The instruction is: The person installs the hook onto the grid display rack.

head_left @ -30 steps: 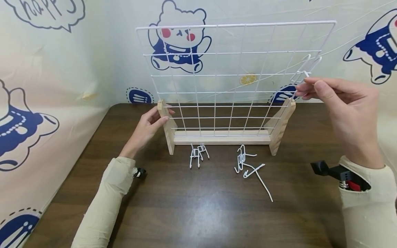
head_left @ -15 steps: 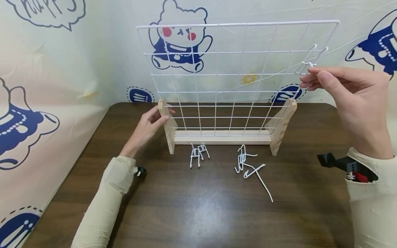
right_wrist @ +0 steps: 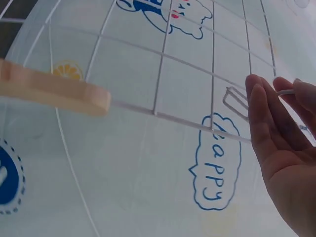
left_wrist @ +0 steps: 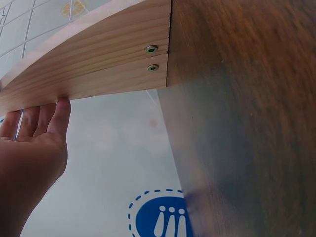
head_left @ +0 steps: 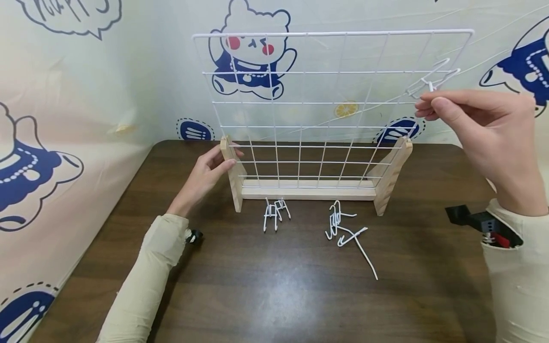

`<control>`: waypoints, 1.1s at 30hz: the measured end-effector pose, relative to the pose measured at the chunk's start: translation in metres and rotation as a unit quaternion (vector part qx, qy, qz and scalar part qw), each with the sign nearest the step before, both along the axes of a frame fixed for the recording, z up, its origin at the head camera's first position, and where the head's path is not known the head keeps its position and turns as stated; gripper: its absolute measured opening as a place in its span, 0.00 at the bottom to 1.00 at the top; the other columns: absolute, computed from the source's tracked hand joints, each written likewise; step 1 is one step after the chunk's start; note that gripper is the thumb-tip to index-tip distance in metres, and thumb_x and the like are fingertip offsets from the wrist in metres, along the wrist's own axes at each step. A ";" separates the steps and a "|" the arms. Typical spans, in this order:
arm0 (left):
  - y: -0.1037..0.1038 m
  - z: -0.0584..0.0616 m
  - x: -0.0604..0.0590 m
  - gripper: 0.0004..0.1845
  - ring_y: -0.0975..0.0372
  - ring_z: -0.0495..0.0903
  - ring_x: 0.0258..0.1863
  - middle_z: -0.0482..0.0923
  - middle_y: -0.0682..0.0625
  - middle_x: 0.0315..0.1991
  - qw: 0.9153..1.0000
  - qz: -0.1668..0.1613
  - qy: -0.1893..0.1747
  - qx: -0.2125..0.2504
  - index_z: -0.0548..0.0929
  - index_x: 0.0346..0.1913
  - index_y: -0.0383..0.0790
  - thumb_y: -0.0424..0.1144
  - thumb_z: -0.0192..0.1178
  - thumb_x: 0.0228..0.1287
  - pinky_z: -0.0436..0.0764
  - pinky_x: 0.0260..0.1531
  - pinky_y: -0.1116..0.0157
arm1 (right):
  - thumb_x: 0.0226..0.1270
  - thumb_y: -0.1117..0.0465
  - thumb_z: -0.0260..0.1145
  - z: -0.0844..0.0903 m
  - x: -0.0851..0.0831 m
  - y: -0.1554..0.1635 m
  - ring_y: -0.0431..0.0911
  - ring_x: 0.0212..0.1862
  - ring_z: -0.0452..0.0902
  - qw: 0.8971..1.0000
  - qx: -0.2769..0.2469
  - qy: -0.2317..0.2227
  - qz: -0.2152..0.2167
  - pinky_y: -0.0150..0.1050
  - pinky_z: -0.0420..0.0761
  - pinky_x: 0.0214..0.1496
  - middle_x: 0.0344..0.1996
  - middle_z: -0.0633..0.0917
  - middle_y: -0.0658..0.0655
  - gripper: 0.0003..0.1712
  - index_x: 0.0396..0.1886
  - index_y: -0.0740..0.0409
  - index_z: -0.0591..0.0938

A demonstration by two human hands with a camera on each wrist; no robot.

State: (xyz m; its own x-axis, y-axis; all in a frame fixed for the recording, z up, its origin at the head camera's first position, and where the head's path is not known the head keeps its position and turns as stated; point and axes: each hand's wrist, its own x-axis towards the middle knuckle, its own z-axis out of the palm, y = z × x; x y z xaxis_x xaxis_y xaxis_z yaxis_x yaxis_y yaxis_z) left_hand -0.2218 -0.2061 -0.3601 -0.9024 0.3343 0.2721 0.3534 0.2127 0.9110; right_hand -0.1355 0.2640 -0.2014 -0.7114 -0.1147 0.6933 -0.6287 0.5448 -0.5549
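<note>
My right hand (head_left: 493, 128) pinches a white wire hook (head_left: 431, 86) between thumb and fingers, at the right edge of a white wire grid (head_left: 334, 34). The hook's two prongs point up and to the right. In the right wrist view a bent wire loop of this hook (right_wrist: 228, 97) shows beside the fingers, close to the grid; whether it touches the wires I cannot tell. My left hand (head_left: 201, 176) grips the left wooden side piece (head_left: 232, 176) of the stand, thumb in front. In the left wrist view its fingers press against that side piece (left_wrist: 113, 59).
The grid stands upright in the wooden stand, whose crossbar (head_left: 306, 194) faces me. Before it on the brown table (head_left: 257, 286) lie a small group of white hooks (head_left: 270, 214) and a tangled group (head_left: 332, 224) with one long prong. A printed cloth (head_left: 171, 85) hangs behind.
My right hand has gone up and slightly right with the hook, along the grid's right edge. The hook has tilted more to the right. My left hand keeps its grip on the stand.
</note>
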 end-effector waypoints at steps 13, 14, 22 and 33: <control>-0.002 -0.002 -0.002 0.18 0.50 0.74 0.59 0.77 0.39 0.59 1.000 -0.003 0.006 0.008 0.74 0.64 0.44 0.40 0.56 0.75 0.74 0.58 0.63 | 0.70 0.70 0.63 0.009 -0.002 -0.006 0.37 0.40 0.85 0.999 0.040 0.022 -0.021 0.25 0.79 0.49 0.41 0.90 0.52 0.10 0.46 0.67 0.87; -0.002 -0.002 -0.002 0.19 0.51 0.74 0.59 0.76 0.39 0.59 1.000 -0.002 0.006 0.005 0.74 0.65 0.45 0.40 0.56 0.75 0.74 0.59 0.63 | 0.71 0.69 0.62 0.009 -0.003 -0.005 0.37 0.39 0.84 0.998 0.043 0.027 -0.022 0.25 0.79 0.49 0.41 0.89 0.52 0.11 0.47 0.67 0.87; 0.000 -0.002 -0.002 0.19 0.55 0.75 0.57 0.76 0.38 0.59 1.000 0.001 0.005 -0.002 0.75 0.65 0.46 0.42 0.56 0.75 0.74 0.58 0.62 | 0.73 0.67 0.61 -0.003 -0.001 0.000 0.38 0.38 0.82 0.999 0.004 0.000 -0.038 0.22 0.77 0.48 0.38 0.88 0.43 0.12 0.49 0.68 0.86; 0.000 -0.002 -0.002 0.18 0.48 0.74 0.59 0.76 0.38 0.59 1.000 -0.003 0.005 0.007 0.75 0.64 0.45 0.41 0.56 0.75 0.75 0.57 0.64 | 0.71 0.71 0.61 -0.022 0.001 0.002 0.38 0.36 0.83 0.999 -0.027 0.021 -0.025 0.23 0.78 0.45 0.37 0.89 0.45 0.14 0.53 0.66 0.85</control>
